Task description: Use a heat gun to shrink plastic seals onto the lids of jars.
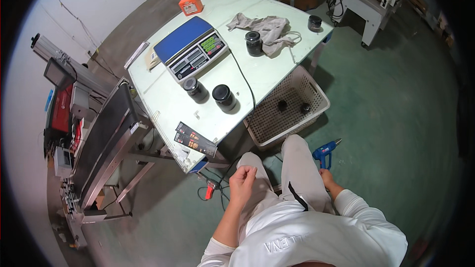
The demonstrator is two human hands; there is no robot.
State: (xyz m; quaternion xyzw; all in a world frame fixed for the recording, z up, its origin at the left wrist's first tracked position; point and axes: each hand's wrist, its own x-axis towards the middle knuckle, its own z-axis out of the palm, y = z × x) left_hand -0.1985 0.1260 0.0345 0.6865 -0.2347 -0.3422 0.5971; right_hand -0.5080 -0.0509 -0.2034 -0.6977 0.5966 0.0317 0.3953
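My right hand [327, 178] is wrapped round the lower handle of a blue heat gun [322, 153], held out beside my right knee with its metal nozzle toward the upper right. Above my left thigh, my left hand [243, 182] is closed with the fingers curled together; anything inside is hidden. On the table's near part stand two dark jars with black lids, one jar [225, 100] nearer me and another jar [196, 91] beside the scale. Flat black printed strips [195, 139] lie at the near corner.
A blue-topped weighing scale [184, 40] sits on the white table [163, 100]. Beyond are a grey cloth [271, 28], a jar [254, 44], a corner jar [314, 23] and an orange box [191, 5]. A basket [321, 100] stands below; a conveyor [105, 141] runs left. Cables trail near a red-handled tool [210, 191].
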